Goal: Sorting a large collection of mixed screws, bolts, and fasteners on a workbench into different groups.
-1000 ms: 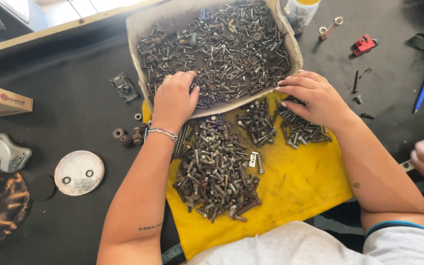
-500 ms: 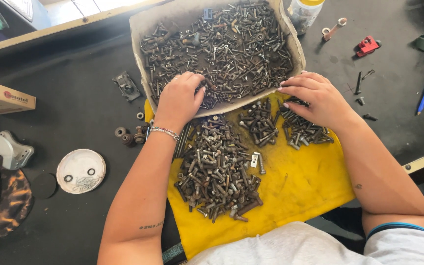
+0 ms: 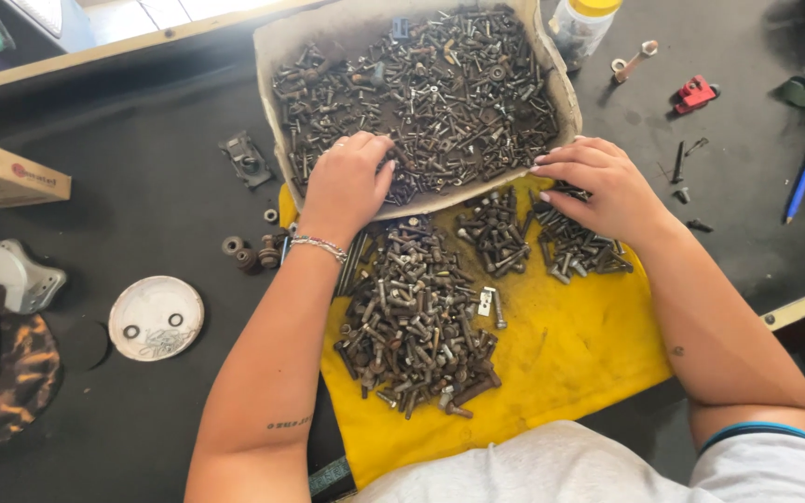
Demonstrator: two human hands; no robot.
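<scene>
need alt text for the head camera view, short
A person's left hand and right hand rest at the front edge of a cardboard tray full of rusty bolts. Below it, three sorted bolt piles lie on a yellow cloth on a dark table.

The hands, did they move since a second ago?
Hardly. The left hand stays in the cardboard tray on the loose bolts, and the right hand stays at the tray's near edge above a small bolt pile. Another person's hand at the right edge has gone out of view. The big bolt pile and yellow cloth look unchanged.
</scene>
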